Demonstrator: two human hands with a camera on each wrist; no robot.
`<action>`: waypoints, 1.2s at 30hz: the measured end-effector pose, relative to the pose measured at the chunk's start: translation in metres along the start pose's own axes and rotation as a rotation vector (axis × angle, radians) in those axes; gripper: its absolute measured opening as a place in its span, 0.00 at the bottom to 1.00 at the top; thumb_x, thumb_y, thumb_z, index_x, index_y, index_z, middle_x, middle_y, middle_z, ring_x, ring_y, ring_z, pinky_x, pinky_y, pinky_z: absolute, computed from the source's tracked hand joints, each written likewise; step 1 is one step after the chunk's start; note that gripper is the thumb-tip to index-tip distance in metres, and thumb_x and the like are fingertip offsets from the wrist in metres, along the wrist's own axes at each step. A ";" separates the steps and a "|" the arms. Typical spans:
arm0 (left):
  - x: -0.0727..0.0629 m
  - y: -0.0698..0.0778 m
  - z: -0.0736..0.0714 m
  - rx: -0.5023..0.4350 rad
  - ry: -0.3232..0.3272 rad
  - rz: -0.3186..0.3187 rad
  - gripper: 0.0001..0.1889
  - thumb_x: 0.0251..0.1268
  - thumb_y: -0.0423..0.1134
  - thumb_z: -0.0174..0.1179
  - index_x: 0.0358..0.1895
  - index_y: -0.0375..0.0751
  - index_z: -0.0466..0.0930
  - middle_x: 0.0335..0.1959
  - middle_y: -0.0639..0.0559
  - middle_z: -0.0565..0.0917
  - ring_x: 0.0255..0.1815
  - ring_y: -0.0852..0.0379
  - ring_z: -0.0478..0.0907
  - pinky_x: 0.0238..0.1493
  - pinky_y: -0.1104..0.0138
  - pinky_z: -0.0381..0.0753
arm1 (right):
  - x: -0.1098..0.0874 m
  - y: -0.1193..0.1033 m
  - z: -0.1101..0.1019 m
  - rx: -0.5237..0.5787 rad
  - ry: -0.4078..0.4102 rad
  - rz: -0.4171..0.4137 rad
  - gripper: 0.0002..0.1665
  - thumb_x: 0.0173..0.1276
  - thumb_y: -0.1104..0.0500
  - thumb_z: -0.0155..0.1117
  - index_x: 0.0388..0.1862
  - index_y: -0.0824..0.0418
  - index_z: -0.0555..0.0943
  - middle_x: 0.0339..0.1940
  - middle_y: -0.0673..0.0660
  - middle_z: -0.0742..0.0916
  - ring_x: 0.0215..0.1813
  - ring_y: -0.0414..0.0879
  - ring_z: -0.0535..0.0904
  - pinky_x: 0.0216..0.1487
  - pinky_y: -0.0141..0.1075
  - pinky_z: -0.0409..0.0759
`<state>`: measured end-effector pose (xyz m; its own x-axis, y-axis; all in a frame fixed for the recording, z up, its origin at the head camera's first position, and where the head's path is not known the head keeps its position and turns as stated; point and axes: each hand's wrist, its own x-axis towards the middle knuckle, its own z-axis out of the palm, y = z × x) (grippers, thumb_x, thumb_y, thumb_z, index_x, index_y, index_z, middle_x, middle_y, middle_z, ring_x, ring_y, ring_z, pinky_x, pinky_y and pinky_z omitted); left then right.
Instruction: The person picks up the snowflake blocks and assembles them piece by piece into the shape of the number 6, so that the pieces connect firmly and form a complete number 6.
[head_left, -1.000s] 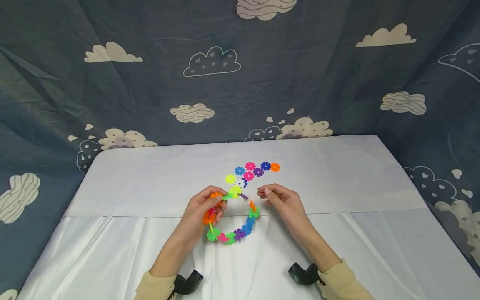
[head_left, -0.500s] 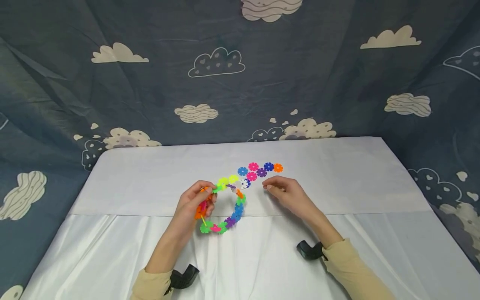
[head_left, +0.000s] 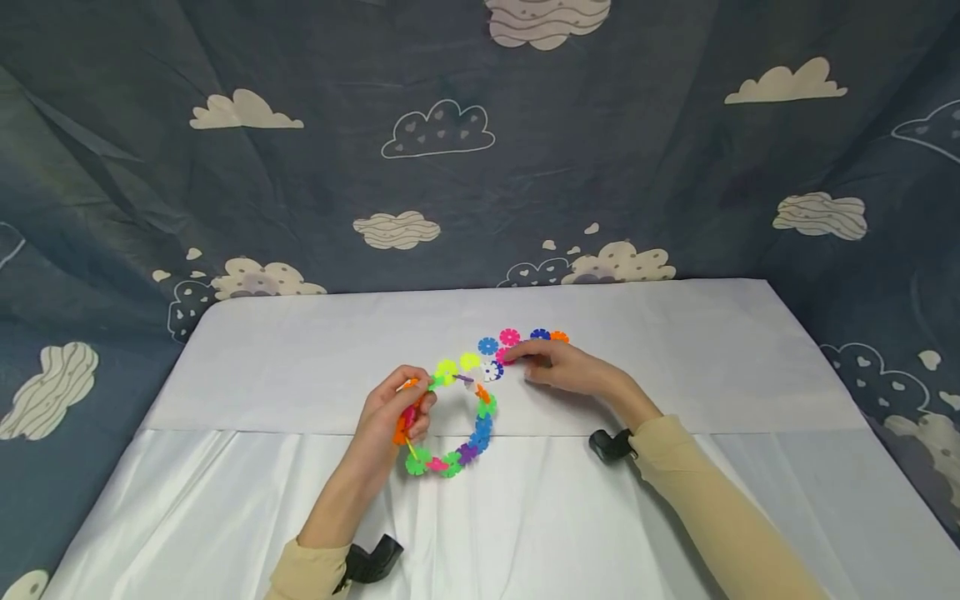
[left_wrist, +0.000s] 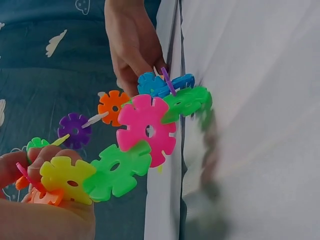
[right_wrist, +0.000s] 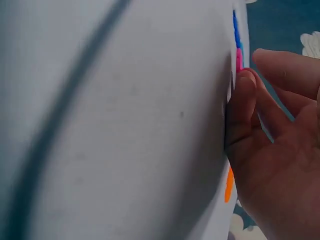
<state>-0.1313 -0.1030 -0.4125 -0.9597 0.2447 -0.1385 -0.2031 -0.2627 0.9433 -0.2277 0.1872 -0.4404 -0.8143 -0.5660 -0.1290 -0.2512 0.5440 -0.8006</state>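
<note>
A chain of interlocking plastic snowflake discs (head_left: 482, 433), joined in green, pink, purple, blue, orange and yellow, curves into a near ring in the head view. My left hand (head_left: 392, 410) grips its left side between thumb and fingers, raised over the table. In the left wrist view the linked discs (left_wrist: 147, 131) fan out from the left hand (left_wrist: 50, 200). Fingertips of my right hand (head_left: 562, 365) touch a loose pink disc (head_left: 502, 357) on the table. The right wrist view shows that hand (right_wrist: 280, 125) low over the cloth, beside a pink disc's edge (right_wrist: 239, 59).
Other loose discs lie toward the back: a pink disc (head_left: 510, 337), a light blue disc (head_left: 487, 345), a yellow disc (head_left: 470, 361), a dark blue disc (head_left: 540, 333) and an orange disc (head_left: 559, 337). White cloth (head_left: 300, 358) covers the table; a cloud-patterned curtain (head_left: 315, 183) hangs behind.
My right hand has moved away from the chain and forward to the loose pink disc. The left hand, with the chain, has shifted slightly left.
</note>
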 end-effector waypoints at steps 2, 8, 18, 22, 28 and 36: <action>0.000 -0.001 0.001 0.004 -0.008 0.000 0.09 0.74 0.42 0.54 0.45 0.40 0.70 0.27 0.48 0.71 0.17 0.57 0.60 0.21 0.71 0.62 | 0.003 0.001 0.000 -0.015 -0.008 -0.022 0.22 0.70 0.69 0.59 0.62 0.58 0.79 0.61 0.55 0.80 0.60 0.53 0.71 0.62 0.48 0.70; -0.001 -0.004 0.003 0.003 -0.040 -0.016 0.07 0.75 0.40 0.52 0.46 0.39 0.71 0.28 0.48 0.71 0.17 0.56 0.60 0.21 0.69 0.63 | 0.007 0.001 0.003 -0.057 0.023 -0.012 0.22 0.65 0.68 0.67 0.58 0.58 0.81 0.53 0.54 0.82 0.46 0.50 0.72 0.47 0.38 0.74; 0.000 -0.007 0.000 0.028 -0.023 -0.018 0.09 0.76 0.39 0.51 0.49 0.36 0.71 0.29 0.45 0.72 0.17 0.55 0.62 0.21 0.69 0.65 | 0.018 -0.001 0.007 -0.128 0.094 0.022 0.24 0.64 0.67 0.67 0.59 0.56 0.81 0.49 0.54 0.80 0.43 0.49 0.72 0.44 0.38 0.75; 0.000 -0.006 0.000 0.034 -0.033 -0.011 0.08 0.75 0.37 0.50 0.49 0.36 0.72 0.29 0.45 0.73 0.18 0.55 0.63 0.21 0.68 0.65 | 0.022 -0.002 0.006 -0.174 0.099 -0.017 0.22 0.64 0.69 0.68 0.57 0.57 0.81 0.49 0.55 0.80 0.42 0.48 0.72 0.43 0.37 0.75; -0.001 -0.005 0.002 0.065 -0.074 0.019 0.10 0.74 0.36 0.51 0.50 0.34 0.74 0.31 0.42 0.75 0.20 0.54 0.67 0.22 0.69 0.67 | 0.021 -0.005 0.005 -0.206 0.106 0.020 0.19 0.62 0.67 0.71 0.53 0.58 0.83 0.43 0.54 0.79 0.41 0.48 0.72 0.42 0.37 0.74; 0.000 -0.006 0.004 0.135 -0.058 0.034 0.09 0.74 0.34 0.53 0.50 0.34 0.74 0.36 0.36 0.81 0.24 0.52 0.72 0.28 0.68 0.73 | 0.012 -0.006 0.006 -0.187 0.148 0.082 0.09 0.60 0.65 0.72 0.40 0.59 0.84 0.31 0.52 0.80 0.37 0.47 0.73 0.40 0.36 0.74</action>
<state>-0.1289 -0.0980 -0.4171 -0.9517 0.2929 -0.0921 -0.1392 -0.1444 0.9797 -0.2329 0.1727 -0.4406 -0.9000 -0.4262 -0.0907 -0.2629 0.6971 -0.6670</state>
